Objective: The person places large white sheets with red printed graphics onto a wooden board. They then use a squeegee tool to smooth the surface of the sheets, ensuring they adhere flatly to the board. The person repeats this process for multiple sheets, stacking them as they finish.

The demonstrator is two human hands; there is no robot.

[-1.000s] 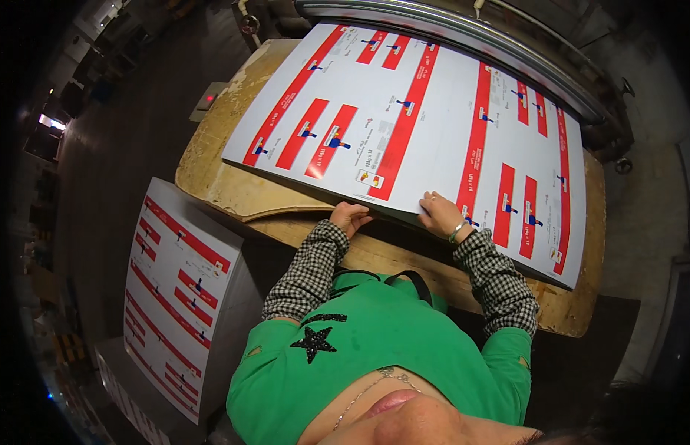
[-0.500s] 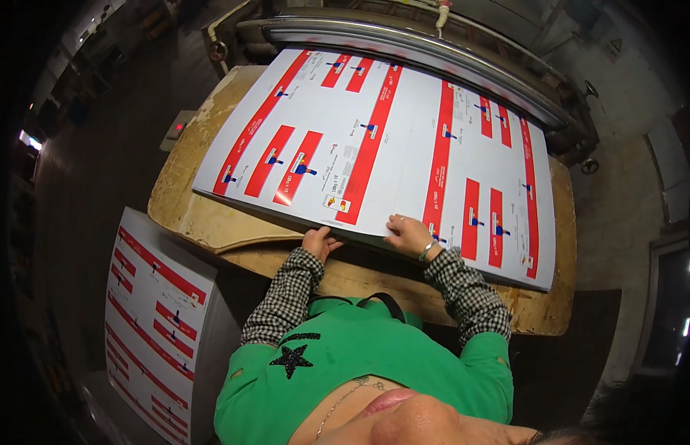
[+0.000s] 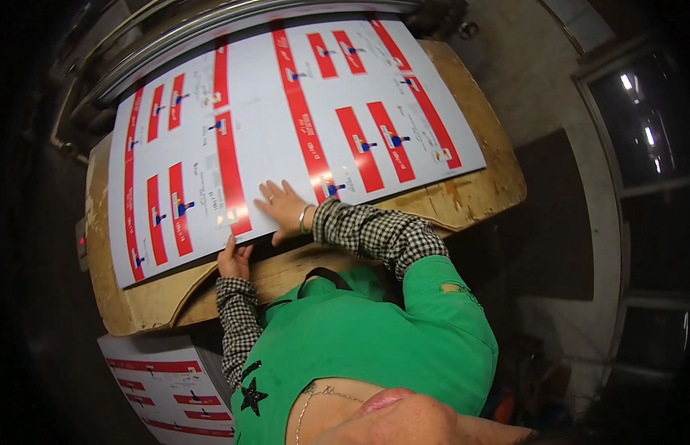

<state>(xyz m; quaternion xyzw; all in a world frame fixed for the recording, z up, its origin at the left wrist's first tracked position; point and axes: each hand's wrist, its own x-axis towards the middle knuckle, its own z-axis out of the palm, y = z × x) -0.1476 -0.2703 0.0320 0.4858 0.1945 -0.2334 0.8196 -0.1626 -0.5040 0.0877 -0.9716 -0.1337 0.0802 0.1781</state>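
A large printed sheet (image 3: 259,144), white with red bands, lies across a worn wooden board (image 3: 500,182), its far edge close up against a long metal roller (image 3: 178,46) that bars that side; whether it passes beneath cannot be told. The right hand (image 3: 285,211) is open, fingers spread and touching the sheet near the middle of its near edge, a bracelet (image 3: 304,219) at the wrist. The left hand (image 3: 234,259) has its fingers bent at that same edge, a little to the left; whether it pinches the sheet cannot be made out. The right checked sleeve (image 3: 382,233) crosses the near edge and covers part of it. At lower left, a second printed sheet (image 3: 170,382) sits below the board, partly hidden by the board and the person's green top (image 3: 345,326). A small red light (image 3: 81,241) glows left of the board; a dark window (image 3: 649,133) stands at right.
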